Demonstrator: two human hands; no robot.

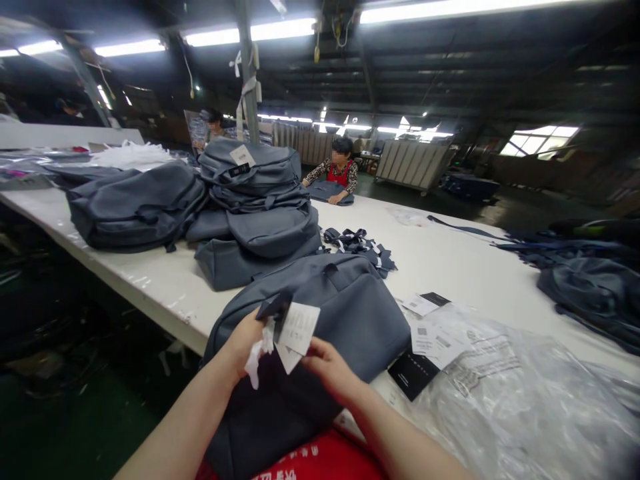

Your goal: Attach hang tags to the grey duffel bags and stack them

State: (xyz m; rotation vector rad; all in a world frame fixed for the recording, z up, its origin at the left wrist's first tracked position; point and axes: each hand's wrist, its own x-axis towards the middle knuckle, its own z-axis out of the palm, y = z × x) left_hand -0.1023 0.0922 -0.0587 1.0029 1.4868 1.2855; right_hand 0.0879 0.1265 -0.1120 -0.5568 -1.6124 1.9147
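Observation:
A dark blue-grey bag [350, 313] lies before me on the near edge of the table. Above it, my left hand [250, 343] is closed around a dark strap end [274, 307] and a crumpled white piece [257, 353], perhaps tissue or tape. White hang tags [300, 328] hang between my hands, over the bag. The fingers of my right hand [325, 363] pinch the lower corner of these tags. More tags, white and black [414, 371], lie to the right of the bag.
Stacked bags [260, 227] stand beyond, with another bag [135, 207] to their left. Small dark straps [363, 247] lie mid-table. Clear plastic bags [525, 393] cover the near right, and dark bags [595, 287] lie at the far right. Across the table a person [340, 173] handles a bag.

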